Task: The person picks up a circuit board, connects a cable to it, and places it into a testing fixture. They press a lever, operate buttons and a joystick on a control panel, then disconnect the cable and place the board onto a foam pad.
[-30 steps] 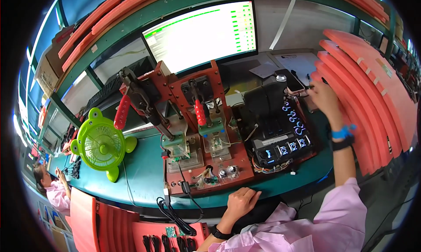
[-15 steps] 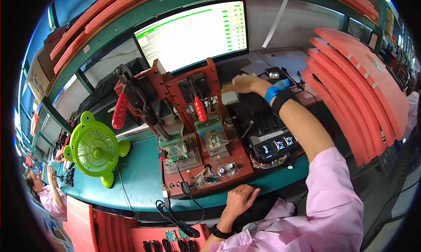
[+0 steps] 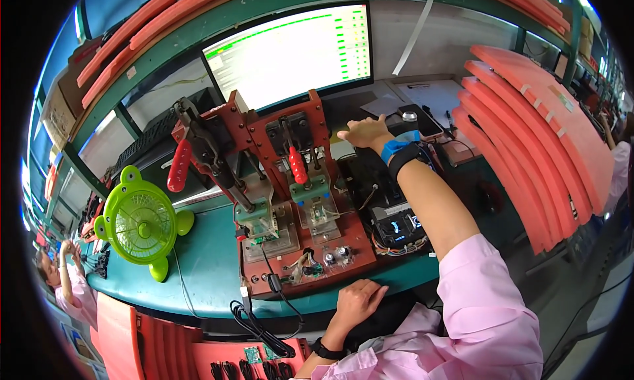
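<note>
My right hand (image 3: 365, 130) reaches over a black device (image 3: 376, 168) behind the red test fixture, palm down. Its fingers are spread and hold nothing; whether they touch anything below I cannot tell. At the bench's front edge rests my left hand (image 3: 360, 301), fingers loosely curled and nothing visible in them. The red fixture (image 3: 356, 238) carries two toggle clamps with red handles, the left handle (image 3: 179, 166) and the right handle (image 3: 298, 165). Under the left clamp lies a green circuit board (image 3: 265, 238), from which a black cable (image 3: 274, 282) runs down over the front edge.
A green fan (image 3: 142, 228) stands left on the bench (image 3: 211, 248). Behind is a lit monitor (image 3: 290, 56). Red foam trays (image 3: 528, 142) are stacked at right; another tray (image 3: 198, 360), below, holds boards and black cables. A co-worker (image 3: 69, 287) sits far left.
My right hand has turned flatter and spread its fingers, and the forearm has shifted left, now covering part of the control panel. My left hand has stayed almost where it was.
</note>
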